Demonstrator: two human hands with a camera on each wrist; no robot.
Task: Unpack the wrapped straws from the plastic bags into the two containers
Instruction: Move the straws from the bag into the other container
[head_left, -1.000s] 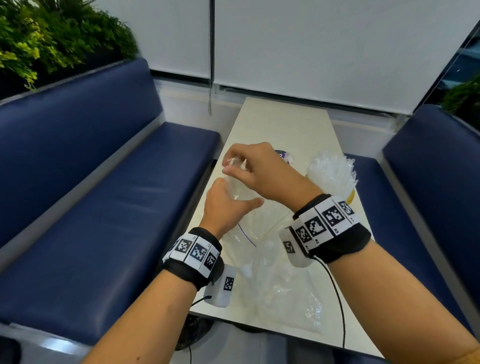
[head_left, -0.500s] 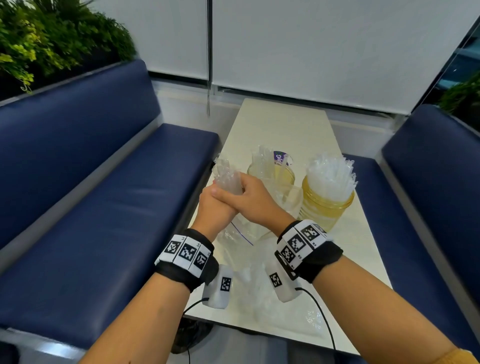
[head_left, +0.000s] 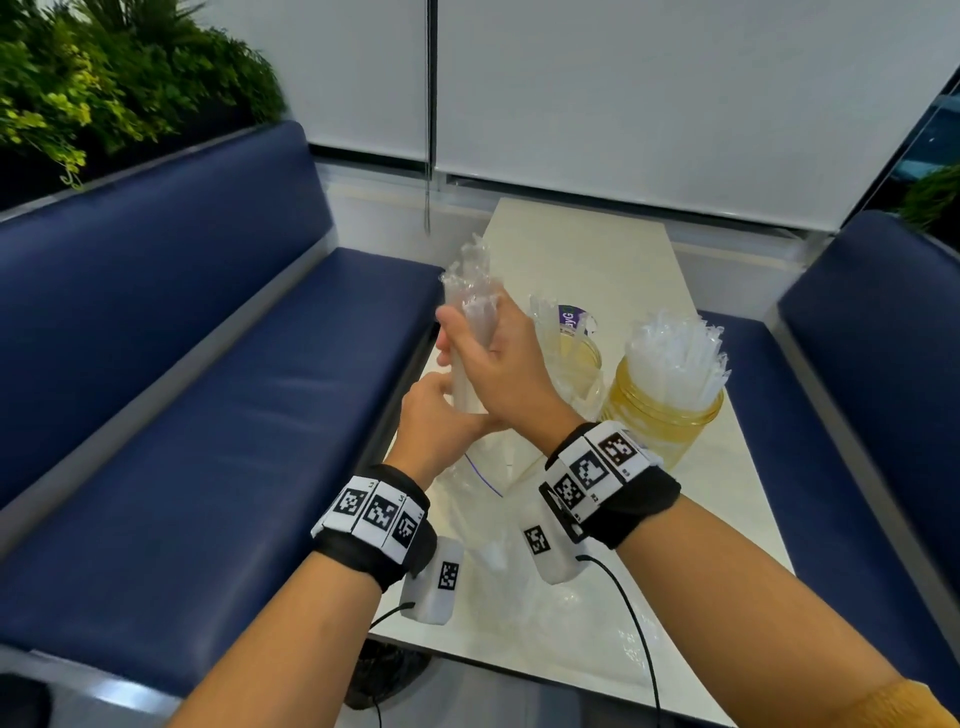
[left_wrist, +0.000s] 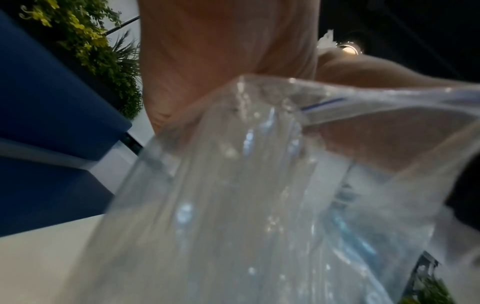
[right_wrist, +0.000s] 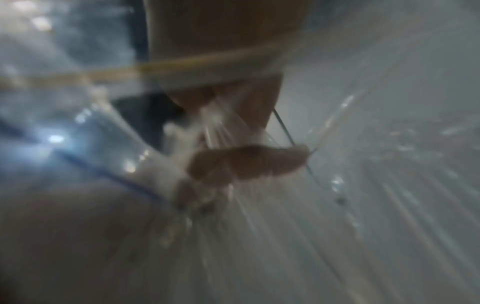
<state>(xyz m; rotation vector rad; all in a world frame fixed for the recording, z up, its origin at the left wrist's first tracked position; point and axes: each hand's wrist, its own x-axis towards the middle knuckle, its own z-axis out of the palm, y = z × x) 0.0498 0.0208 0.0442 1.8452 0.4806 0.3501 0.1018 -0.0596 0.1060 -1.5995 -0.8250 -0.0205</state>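
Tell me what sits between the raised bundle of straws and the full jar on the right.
The other jar, holding only a few straws, stands between the bundle and the full jar, shown in the head view.

Cream table (head_left: 597, 249) runs lengthways between the blue benches (head_left: 208, 364); two yellow-tinted containers (head_left: 662, 421) stand side by side on it, right one crammed with wrapped straws (head_left: 675, 358); crumpled clear plastic bags (head_left: 519, 582) lie at the near end.

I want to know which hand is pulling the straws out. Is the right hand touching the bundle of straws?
Touching. In the head view the right hand is wrapped round the bundle of straws, which stands up out of its grip.
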